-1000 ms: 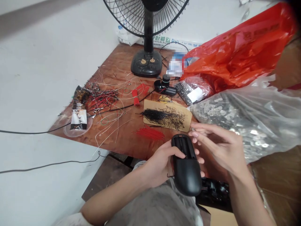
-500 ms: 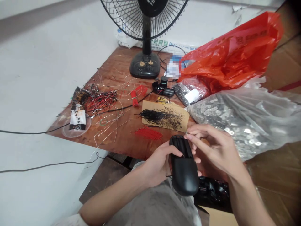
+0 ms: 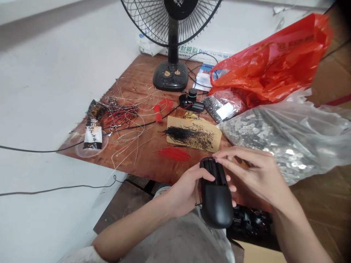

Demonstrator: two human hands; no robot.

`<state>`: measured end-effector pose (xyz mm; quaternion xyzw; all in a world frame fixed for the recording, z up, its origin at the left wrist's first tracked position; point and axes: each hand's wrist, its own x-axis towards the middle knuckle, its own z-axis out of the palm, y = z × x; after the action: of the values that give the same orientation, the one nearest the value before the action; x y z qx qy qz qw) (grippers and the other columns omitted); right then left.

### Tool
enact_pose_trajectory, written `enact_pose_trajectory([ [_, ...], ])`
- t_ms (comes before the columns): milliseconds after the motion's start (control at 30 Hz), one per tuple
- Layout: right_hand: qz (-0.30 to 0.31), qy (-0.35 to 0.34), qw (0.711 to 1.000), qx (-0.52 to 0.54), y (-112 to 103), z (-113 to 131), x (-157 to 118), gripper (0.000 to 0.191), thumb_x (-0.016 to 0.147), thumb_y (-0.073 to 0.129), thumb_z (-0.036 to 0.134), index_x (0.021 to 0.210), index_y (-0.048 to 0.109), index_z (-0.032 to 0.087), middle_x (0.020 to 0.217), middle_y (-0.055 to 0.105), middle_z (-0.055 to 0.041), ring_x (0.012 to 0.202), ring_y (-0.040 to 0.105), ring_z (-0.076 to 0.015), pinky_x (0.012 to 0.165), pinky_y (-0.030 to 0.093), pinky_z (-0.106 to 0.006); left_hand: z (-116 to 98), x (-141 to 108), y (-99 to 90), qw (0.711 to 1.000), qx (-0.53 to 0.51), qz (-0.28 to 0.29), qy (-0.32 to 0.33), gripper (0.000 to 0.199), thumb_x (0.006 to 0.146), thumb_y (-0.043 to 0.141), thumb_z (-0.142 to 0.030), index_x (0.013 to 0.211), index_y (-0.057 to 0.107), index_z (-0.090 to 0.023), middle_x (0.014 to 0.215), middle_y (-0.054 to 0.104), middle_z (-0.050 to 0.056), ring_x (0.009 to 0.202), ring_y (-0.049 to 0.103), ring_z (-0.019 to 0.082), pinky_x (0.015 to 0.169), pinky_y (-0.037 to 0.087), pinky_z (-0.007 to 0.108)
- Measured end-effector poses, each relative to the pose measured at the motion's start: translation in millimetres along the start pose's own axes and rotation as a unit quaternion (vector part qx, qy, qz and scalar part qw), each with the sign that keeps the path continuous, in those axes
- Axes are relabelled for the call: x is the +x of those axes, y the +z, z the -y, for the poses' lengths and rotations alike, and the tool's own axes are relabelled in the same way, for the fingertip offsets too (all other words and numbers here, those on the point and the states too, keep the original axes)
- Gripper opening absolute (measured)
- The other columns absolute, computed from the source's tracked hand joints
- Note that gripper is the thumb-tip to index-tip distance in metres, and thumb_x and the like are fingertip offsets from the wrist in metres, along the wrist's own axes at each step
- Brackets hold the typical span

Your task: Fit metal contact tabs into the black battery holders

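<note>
The right hand (image 3: pixel 252 175) has closed the gap to the black plastic housing (image 3: pixel 216 206); a second ago its pinched fingertips stood clear of the housing's far right corner, and half a second ago they were at its edge, whereas now they are over the far end of the long recessed compartment (image 3: pixel 219 173); thumb and forefinger are pressed together on a small metal piece (image 3: pixel 215 160), of which little more than a glint shows, so its exact shape and whether it is seated cannot be told; the left hand (image 3: pixel 189 186) is wrapped around the housing from its left side, the thumb lying across into the compartment and other fingertips showing past the right edge, and this grip is much the same as it was; the housing is held above the person's lap, just in front of the near edge of the counter (image 3: pixel 145 171), tilted so that the compartment faces up; the change appears to take the work from bringing the piece across to fitting it at that end, with the steady left hand serving as the support; on the counter just beyond, the loose red wires (image 3: pixel 174 154) and the black wires (image 3: pixel 179 134) on the cardboard (image 3: pixel 174 121) lie as they did, apart from both hands.
</note>
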<state>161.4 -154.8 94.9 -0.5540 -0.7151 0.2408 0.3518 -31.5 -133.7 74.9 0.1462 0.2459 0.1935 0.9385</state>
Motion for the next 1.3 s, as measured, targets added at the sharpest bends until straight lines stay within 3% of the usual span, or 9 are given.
enact_pose_trajectory([
  [233, 0.023, -0.020, 0.999, -0.023, 1, 13, 5, 0.008, 0.093, 0.064, 0.021, 0.098, 0.069, 0.025, 0.101, 0.065, -0.0024, 0.090, 0.062, -0.0156, 0.078, 0.050, -0.029, 0, -1, 3.3, 1.000, -0.001, 0.007, -0.010, 0.043, 0.076, 0.053, -0.012, 0.119, 0.058, -0.016, 0.107, 0.065, 0.014, 0.099, 0.065, 0.029, 0.090, 0.051, 0.050],
  [400, 0.022, -0.023, 0.999, -0.040, 4, 15, 4, 0.006, 0.092, 0.066, 0.023, 0.097, 0.070, 0.026, 0.098, 0.067, 0.0001, 0.086, 0.063, -0.0135, 0.075, 0.050, -0.027, -2, -1, 6.4, 1.000, 0.018, -0.009, -0.021, 0.042, 0.078, 0.049, -0.013, 0.120, 0.055, -0.015, 0.103, 0.068, 0.016, 0.087, 0.069, 0.030, 0.091, 0.049, 0.056],
  [567, 0.002, -0.021, 0.999, -0.047, 4, 14, 3, 0.008, 0.091, 0.067, 0.023, 0.097, 0.071, 0.028, 0.100, 0.066, 0.0008, 0.088, 0.063, -0.0134, 0.076, 0.050, -0.027, -2, -2, 7.8, 1.000, 0.019, 0.000, 0.003, 0.040, 0.077, 0.049, -0.010, 0.116, 0.053, -0.015, 0.103, 0.067, 0.017, 0.098, 0.068, 0.033, 0.091, 0.048, 0.063],
  [733, 0.002, -0.023, 0.999, -0.043, 4, 14, 2, 0.011, 0.091, 0.068, 0.023, 0.098, 0.073, 0.029, 0.105, 0.064, 0.0009, 0.091, 0.063, -0.0125, 0.076, 0.050, -0.025, -1, -2, 8.9, 1.000, 0.016, 0.011, 0.007, 0.045, 0.078, 0.048, -0.008, 0.122, 0.052, -0.017, 0.102, 0.068, 0.015, 0.096, 0.069, 0.029, 0.086, 0.053, 0.057],
  [900, 0.019, -0.019, 0.999, -0.044, 4, 14, 1, 0.015, 0.093, 0.064, 0.022, 0.102, 0.072, 0.031, 0.104, 0.064, 0.0017, 0.083, 0.063, -0.0100, 0.068, 0.050, -0.022, 0, -1, 8.6, 1.000, 0.017, 0.011, 0.008, 0.044, 0.078, 0.049, -0.008, 0.121, 0.052, -0.017, 0.102, 0.068, 0.015, 0.096, 0.069, 0.029, 0.085, 0.055, 0.055],
  [1133, 0.049, -0.038, 0.996, -0.062, -1, 17, 5, 0.012, 0.095, 0.061, 0.019, 0.102, 0.070, 0.024, 0.103, 0.064, -0.0011, 0.089, 0.061, -0.0124, 0.075, 0.049, -0.025, 1, -1, 8.1, 1.000, 0.008, 0.007, 0.007, 0.041, 0.078, 0.051, -0.010, 0.118, 0.052, -0.018, 0.104, 0.064, 0.012, 0.100, 0.066, 0.031, 0.089, 0.050, 0.060],
  [1300, 0.063, -0.042, 0.995, -0.065, -5, 19, 6, 0.012, 0.096, 0.060, 0.020, 0.103, 0.068, 0.026, 0.104, 0.062, 0.0007, 0.090, 0.060, -0.0099, 0.074, 0.047, -0.022, 2, -2, 10.7, 0.999, 0.018, 0.034, 0.016, 0.037, 0.078, 0.050, -0.009, 0.115, 0.054, -0.015, 0.103, 0.063, 0.014, 0.099, 0.064, 0.029, 0.090, 0.049, 0.058],
])
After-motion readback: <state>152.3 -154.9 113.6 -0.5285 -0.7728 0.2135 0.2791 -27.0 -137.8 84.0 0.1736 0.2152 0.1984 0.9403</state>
